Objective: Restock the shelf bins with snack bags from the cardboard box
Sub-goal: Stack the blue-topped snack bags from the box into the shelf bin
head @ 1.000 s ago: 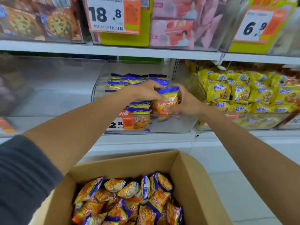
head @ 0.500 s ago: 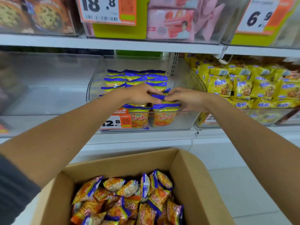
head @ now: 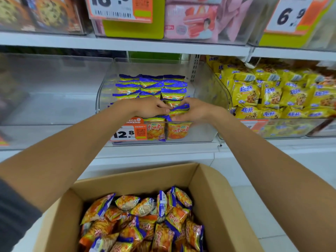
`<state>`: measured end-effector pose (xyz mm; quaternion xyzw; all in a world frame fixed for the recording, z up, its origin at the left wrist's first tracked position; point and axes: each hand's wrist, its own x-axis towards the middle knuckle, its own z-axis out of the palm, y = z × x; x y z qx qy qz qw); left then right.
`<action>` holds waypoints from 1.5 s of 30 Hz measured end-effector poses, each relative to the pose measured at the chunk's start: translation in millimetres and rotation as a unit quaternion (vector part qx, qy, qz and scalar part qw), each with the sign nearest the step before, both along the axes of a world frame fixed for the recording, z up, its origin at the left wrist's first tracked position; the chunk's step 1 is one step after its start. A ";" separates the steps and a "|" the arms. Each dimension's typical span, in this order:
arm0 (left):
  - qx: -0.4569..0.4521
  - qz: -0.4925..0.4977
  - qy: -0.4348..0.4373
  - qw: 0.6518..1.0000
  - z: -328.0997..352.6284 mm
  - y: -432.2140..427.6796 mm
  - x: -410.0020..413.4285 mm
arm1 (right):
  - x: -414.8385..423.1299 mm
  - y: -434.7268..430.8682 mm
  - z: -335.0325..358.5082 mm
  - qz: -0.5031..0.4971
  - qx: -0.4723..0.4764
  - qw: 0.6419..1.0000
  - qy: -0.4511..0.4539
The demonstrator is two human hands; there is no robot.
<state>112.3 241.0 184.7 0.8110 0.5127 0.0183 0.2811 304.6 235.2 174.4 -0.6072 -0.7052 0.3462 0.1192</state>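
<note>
A clear shelf bin (head: 209,88) holds rows of orange snack bags with blue tops (head: 151,86). Two of them stand at its front wall (head: 177,130). Both my hands reach into the bin just behind that front row. My left hand (head: 151,107) pinches the top edge of one snack bag (head: 179,110) with curled fingers. My right hand (head: 197,110) grips the same bag from the right, thumb above and fingers below. Beneath my arms the open cardboard box (head: 200,172) is filled with several loose bags of the same kind (head: 145,224).
A 12.8 price tag (head: 127,132) hangs on the bin's front. To the left is a clear bin (head: 54,88) with nothing visible inside; to the right a bin of yellow bags (head: 272,99). An upper shelf (head: 127,44) carries pink packs and cookie boxes. White floor tiles (head: 254,200) lie right of the box.
The bag held up between both hands went down into the bin's front row. Both hands stayed in the bin and now hold a bag top just behind that row.
</note>
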 end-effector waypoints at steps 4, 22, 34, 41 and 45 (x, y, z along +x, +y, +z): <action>-0.011 0.009 0.005 1.000 -3.9 -0.2 -6.2 | -10.4 -4.0 0.8 -0.004 0.037 0.999 -0.039; 0.154 0.169 -0.137 0.964 -25.8 -151.4 -15.3 | -31.0 -156.2 -52.8 -0.020 0.267 0.963 0.039; -0.147 0.248 -0.015 0.957 -203.9 -283.2 -94.7 | -59.8 -264.2 -229.8 0.047 -0.139 0.989 0.008; -0.158 0.288 -0.045 0.943 -228.2 -287.1 -96.6 | -132.5 -282.8 -274.7 -0.121 -0.271 0.950 0.099; -0.169 0.313 -0.060 0.933 -231.9 -291.5 -101.9 | -143.7 -290.1 -288.4 -0.213 -0.300 0.915 0.165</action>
